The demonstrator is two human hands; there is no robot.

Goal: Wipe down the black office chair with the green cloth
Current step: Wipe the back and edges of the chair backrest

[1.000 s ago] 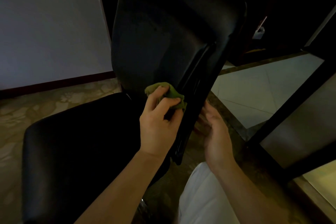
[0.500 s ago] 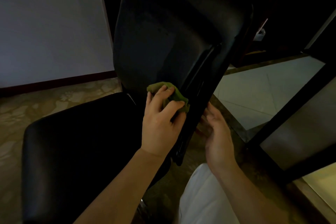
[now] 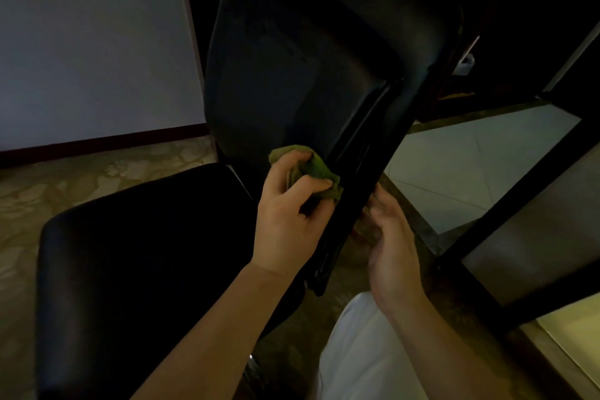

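The black office chair fills the middle of the view, its backrest upright and its padded seat low at the left. My left hand grips the bunched green cloth and holds it against the lower part of the backrest, beside the back's black support bar. My right hand is just right of that bar with relaxed fingers near its edge; whether they touch it is hard to tell in the dim light.
A black metal frame with glass panels stands close on the right. Patterned floor and a pale wall lie to the left. My white-clad knee is at the bottom.
My left hand and the cloth stay low on the backrest, shifting only slightly. The right hand has hardly moved.
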